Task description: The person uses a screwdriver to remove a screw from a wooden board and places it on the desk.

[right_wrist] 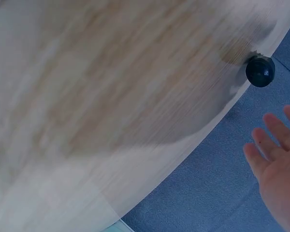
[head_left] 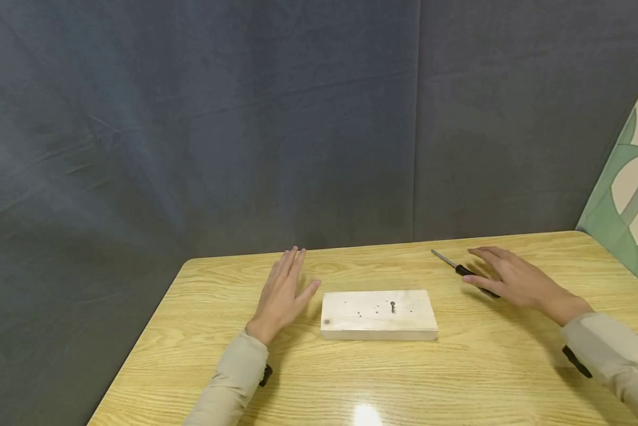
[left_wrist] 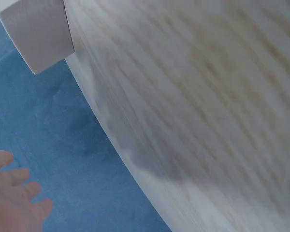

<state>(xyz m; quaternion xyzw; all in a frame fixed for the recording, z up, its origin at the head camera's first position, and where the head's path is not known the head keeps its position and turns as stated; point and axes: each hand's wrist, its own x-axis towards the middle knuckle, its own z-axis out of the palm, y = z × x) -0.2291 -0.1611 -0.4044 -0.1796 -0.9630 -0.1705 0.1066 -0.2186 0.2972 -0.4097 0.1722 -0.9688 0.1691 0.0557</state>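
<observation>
A pale wooden block [head_left: 351, 319] lies flat on the table, with several small holes in its top. One screw [head_left: 392, 306] stands upright in it, right of the middle. My left hand [head_left: 282, 296] is just left of the block, fingers extended and holding nothing; the left wrist view shows its fingers [left_wrist: 14, 179] apart from the block's end [left_wrist: 38, 34]. To the right, a screwdriver [head_left: 460, 270] with a black handle lies on the table, its shaft toward the back left. Over the handle hovers my right hand [head_left: 516, 281], fingers loosely extended; the right wrist view shows the handle's end [right_wrist: 260, 71] apart from the fingers.
The light wood-grain table [head_left: 202, 331] has its back edge close to a dark grey cloth [head_left: 297, 130]. At the far right is a panel with a green leaf pattern [head_left: 625, 207]. A bright light reflection shows near the table's front.
</observation>
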